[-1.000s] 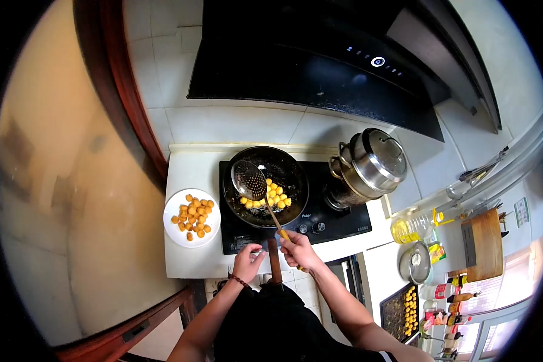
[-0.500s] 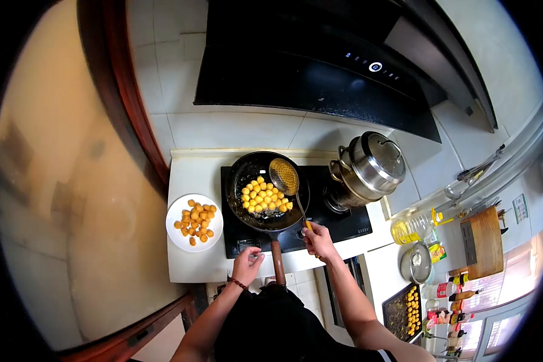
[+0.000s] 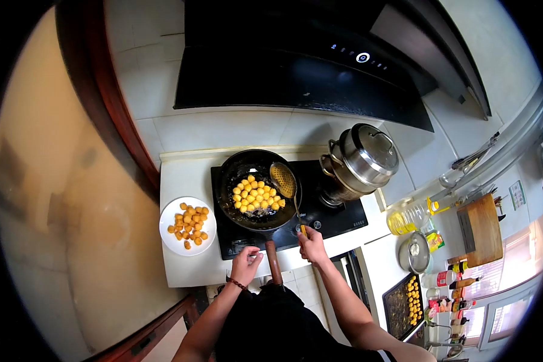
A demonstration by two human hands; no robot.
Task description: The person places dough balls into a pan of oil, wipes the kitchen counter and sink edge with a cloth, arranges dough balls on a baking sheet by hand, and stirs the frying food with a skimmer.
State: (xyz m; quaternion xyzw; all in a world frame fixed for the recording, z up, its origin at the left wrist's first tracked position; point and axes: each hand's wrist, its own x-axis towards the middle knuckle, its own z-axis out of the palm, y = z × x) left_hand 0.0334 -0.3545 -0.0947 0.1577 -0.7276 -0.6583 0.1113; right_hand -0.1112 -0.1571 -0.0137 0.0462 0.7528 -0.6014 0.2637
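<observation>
A black wok (image 3: 229, 208) with a brown wooden handle (image 3: 274, 262) sits on the left burner, holding several yellow balls (image 3: 254, 194) in bubbling oil. My right hand (image 3: 311, 245) is closed on the handle of a perforated skimmer (image 3: 283, 180), whose bowl hangs over the wok's right side. Just left of the wok handle, my left hand (image 3: 246, 264) is held near the counter edge, fingers loosely curled and apart, with nothing in it. Beside the stove at the left, a white plate (image 3: 170, 242) bears several browned pieces (image 3: 190, 224).
On the right burner stands a lidded steel steamer (image 3: 368, 158). Above hangs a black range hood (image 3: 283, 78). Farther right are an oil bottle (image 3: 409, 218), a metal bowl (image 3: 414, 252), a dark tray (image 3: 395, 308) of yellow balls, a cutting board (image 3: 484, 230) and several condiment bottles.
The skimmer has moved from over the balls to the wok's right side, uncovering them. My right hand has moved right with it. My left hand stays near the wok handle.
</observation>
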